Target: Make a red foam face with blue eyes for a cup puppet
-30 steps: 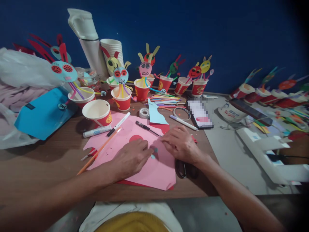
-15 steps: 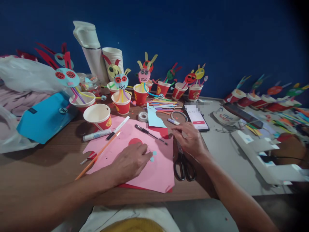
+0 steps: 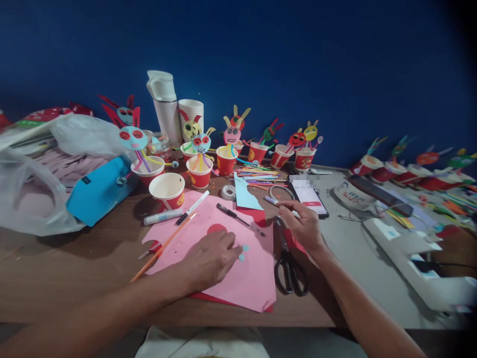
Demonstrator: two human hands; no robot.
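Note:
My left hand (image 3: pixel 212 256) rests on the pink paper sheet (image 3: pixel 257 286), fingers curled and pressed together. What lies in its pinch, if anything, is hidden. Small light blue paper dots (image 3: pixel 242 257) lie beside its fingertips, and a red paper circle (image 3: pixel 216 228) shows just beyond the knuckles. My right hand (image 3: pixel 303 226) closes its fingers around a slim white marker with a lavender end (image 3: pixel 271 200), low over the table. Black-handled scissors (image 3: pixel 285 271) lie below that hand. A black pen (image 3: pixel 238 219) lies on the pink sheet between my hands.
Red paper cups with straw-and-paper figures (image 3: pixel 199 169) line the back. An unadorned cup (image 3: pixel 166 191), white marker (image 3: pixel 163 217) and orange straw (image 3: pixel 164 246) are left. Tape (image 3: pixel 228 192), a light blue scrap (image 3: pixel 246 194), phone (image 3: pixel 309 199) and power strip (image 3: pixel 400 268) are nearby.
The view has tilted upward, so things sit lower. My right hand has shifted slightly right, its fingers now on the lavender-ended marker. My left hand stays by the blue dots.

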